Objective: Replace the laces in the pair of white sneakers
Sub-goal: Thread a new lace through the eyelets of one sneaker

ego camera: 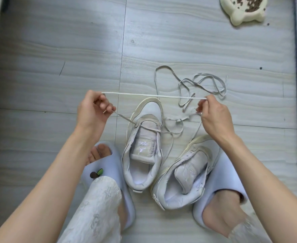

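Pinched between left hand and right hand, a white lace stretches taut across mid-frame above the left sneaker, threaded through its lowest eyelets. Lower right lies the unlaced sneaker; evening the ends, then crossing upward, likely comes next.

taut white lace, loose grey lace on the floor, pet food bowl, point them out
taut white lace (153, 95), head view, middle of the stretched span
loose grey lace (205, 83), head view, tangled loops on the floor
pet food bowl (238, 18), head view, cream rim

My white sneakers with cream trim sit on grey wood-grain floor, beside pale blue slippers and greyish laces.
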{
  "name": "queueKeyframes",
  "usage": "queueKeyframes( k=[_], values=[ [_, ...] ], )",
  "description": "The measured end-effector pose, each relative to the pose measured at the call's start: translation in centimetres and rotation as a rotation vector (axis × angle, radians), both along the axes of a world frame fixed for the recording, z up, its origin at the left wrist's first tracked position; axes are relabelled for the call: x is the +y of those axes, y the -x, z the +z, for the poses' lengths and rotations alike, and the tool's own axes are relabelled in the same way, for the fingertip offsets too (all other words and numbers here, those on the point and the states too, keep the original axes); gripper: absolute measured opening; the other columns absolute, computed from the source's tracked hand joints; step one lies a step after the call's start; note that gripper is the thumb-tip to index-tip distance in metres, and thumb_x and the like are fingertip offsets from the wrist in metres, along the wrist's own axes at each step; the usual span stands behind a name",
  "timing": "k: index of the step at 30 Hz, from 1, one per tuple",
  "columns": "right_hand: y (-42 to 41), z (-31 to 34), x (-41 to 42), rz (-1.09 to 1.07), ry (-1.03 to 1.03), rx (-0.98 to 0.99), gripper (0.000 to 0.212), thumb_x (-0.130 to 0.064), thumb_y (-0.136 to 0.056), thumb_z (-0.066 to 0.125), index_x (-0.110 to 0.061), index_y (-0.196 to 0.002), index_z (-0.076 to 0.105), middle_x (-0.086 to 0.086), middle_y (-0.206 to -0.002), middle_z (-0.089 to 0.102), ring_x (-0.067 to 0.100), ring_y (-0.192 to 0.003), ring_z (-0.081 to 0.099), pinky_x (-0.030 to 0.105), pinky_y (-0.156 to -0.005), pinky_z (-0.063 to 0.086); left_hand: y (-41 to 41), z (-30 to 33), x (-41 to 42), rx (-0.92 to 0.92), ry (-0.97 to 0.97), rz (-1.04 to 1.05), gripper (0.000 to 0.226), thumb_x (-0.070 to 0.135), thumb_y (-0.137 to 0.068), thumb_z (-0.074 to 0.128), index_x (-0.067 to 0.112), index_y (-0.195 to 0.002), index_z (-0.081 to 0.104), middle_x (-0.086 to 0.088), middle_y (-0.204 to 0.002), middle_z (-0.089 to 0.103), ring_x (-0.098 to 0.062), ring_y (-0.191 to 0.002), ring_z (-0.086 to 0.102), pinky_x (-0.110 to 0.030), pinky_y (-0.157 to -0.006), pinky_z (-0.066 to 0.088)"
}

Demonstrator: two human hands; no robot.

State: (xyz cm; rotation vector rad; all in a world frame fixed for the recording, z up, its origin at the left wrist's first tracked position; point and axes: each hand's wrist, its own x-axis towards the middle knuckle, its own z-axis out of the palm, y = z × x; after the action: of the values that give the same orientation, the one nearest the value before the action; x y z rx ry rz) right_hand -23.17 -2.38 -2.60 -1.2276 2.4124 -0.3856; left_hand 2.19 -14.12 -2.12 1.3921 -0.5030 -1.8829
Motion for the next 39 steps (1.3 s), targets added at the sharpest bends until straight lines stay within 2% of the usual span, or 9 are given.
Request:
queueKeyframes(
  k=[12,18,21,24,27,31,35,37,39],
  values=[
    [2.2,-0.1,1.4,-0.307,0.112,-0.147,0.029,-0.008,-0.097,0.029,-0.005,-0.106,0.057,0.001,-0.089,0.062,0.017,-0.09,0.052,0.023,-0.076,0.032,-1.2,-0.4,-0.5,0.161,-0.054,0.185,0.041,0.022,-0.091,0.045,0.02,-0.05,0.046,0.006,-0.045,0.033,-0.011,-0.046,0.034,-0.023,-0.061,0.038],
    [3.3,-1.1,1.6,-0.54,0.153,-0.284,0.028,-0.007,-0.095,0.025,-0.016,-0.086,0.051,0.005,-0.086,0.064,0.018,-0.072,0.061,0.035,-0.078,0.045,-2.3,-1.0,-1.0,0.127,-0.051,0.22,0.042,0.029,-0.094,0.047,0.022,-0.054,0.052,0.008,-0.046,0.031,-0.007,-0.042,0.026,-0.019,-0.053,0.033],
    [3.4,-1.2,1.4,-0.792,0.243,-0.568,0.032,-0.004,-0.093,0.022,-0.018,-0.081,0.048,0.009,-0.086,0.065,0.012,-0.064,0.063,0.026,-0.067,0.048,-2.4,-0.8,-1.0,0.029,0.09,0.057,0.037,0.032,-0.096,0.046,0.023,-0.062,0.059,0.009,-0.049,0.034,-0.006,-0.042,0.028,-0.018,-0.05,0.036],
    [2.8,-1.1,1.3,-0.956,0.323,-0.837,0.027,-0.004,-0.093,0.024,-0.013,-0.084,0.048,0.009,-0.082,0.065,0.018,-0.071,0.066,0.027,-0.072,0.052,-1.8,0.6,-1.1,-0.229,0.287,-0.186,0.038,0.024,-0.095,0.051,0.024,-0.059,0.065,0.011,-0.045,0.033,-0.006,-0.042,0.025,-0.017,-0.043,0.025],
    [1.8,-1.2,1.3,-0.92,0.341,-0.896,0.025,-0.007,-0.095,0.027,-0.013,-0.086,0.05,0.007,-0.081,0.065,0.018,-0.073,0.067,0.028,-0.073,0.053,-0.7,3.2,-1.2,-0.456,0.506,-0.413,0.03,0.022,-0.089,0.061,0.027,-0.06,0.068,0.013,-0.043,0.037,-0.005,-0.041,0.027,-0.016,-0.042,0.024],
    [0.1,-1.3,0.4,-0.826,0.347,-0.908,0.026,-0.009,-0.096,0.03,-0.013,-0.084,0.053,0.006,-0.078,0.061,0.021,-0.075,0.064,0.033,-0.078,0.053,1.0,6.7,-0.9,-0.494,0.74,-0.613,0.016,0.026,-0.085,0.064,0.025,-0.069,0.065,0.015,-0.044,0.043,-0.002,-0.046,0.03,-0.018,-0.045,0.024],
    [-0.9,-0.9,-0.4,-0.713,0.296,-0.917,0.028,-0.009,-0.096,0.031,-0.011,-0.082,0.054,0.006,-0.077,0.064,0.022,-0.075,0.065,0.031,-0.075,0.052,1.5,8.1,-1.2,-0.443,0.775,-0.57,0.017,0.031,-0.085,0.063,0.025,-0.069,0.064,0.016,-0.046,0.046,-0.002,-0.047,0.033,-0.017,-0.046,0.027],
    [-1.2,-0.4,-0.7,-0.634,0.263,-0.918,0.029,-0.009,-0.096,0.032,-0.01,-0.08,0.056,0.007,-0.08,0.066,0.02,-0.074,0.067,0.023,-0.066,0.053,1.4,6.9,-2.0,-0.585,0.706,-0.509,0.016,0.029,-0.088,0.062,0.024,-0.074,0.065,0.016,-0.053,0.051,-0.002,-0.052,0.045,-0.017,-0.053,0.035],
    [-1.6,0.2,-1.0,-0.567,0.23,-0.913,0.03,-0.01,-0.097,0.033,-0.01,-0.08,0.057,0.007,-0.082,0.068,0.018,-0.073,0.068,0.019,-0.063,0.053,1.1,5.0,-2.7,-0.88,0.599,-0.601,0.02,0.035,-0.09,0.058,0.02,-0.101,0.066,0.006,-0.085,0.064,-0.011,-0.089,0.061,-0.025,-0.078,0.045]
  ],
)
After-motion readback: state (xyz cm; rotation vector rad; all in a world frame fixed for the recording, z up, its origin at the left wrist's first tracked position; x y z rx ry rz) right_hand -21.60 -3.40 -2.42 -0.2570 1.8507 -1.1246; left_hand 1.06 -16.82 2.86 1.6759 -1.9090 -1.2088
